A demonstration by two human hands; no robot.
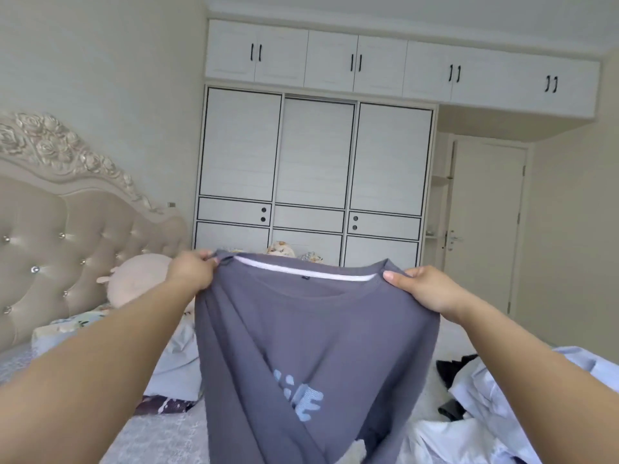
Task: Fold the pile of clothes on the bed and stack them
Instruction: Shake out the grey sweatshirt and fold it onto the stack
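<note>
The person holds a grey-purple cotton sweatshirt with a white-lined neckline and a pale blue print (pixel 318 346) up in the air above the bed with a light grey patterned cover (pixel 160 437). The left hand (pixel 191 269) pinches the left shoulder of the garment, with the fingers curled over the top edge. The right hand (pixel 425 289) grips the right shoulder, with the thumb on the near face of the fabric. Both hands are at nearly the same height, well apart, one at each side of the neckline.

The sweatshirt hangs straight down from the hands, so its long axis runs from the collar down toward the near edge of the bed, and the hem is out of view. The printed side faces the person. Neither hand is clearly nearer to the garment; both touch it equally.

I think the next move is to lay it flat on the bed cover, and for this the body must go down in front of the person. Loose pale blue and white clothes with a black piece (pixel 502 396) lie toward the right edge of the bed, and a light blue crumpled cloth (pixel 177 370) lies at the left, so the free place is between them.
</note>
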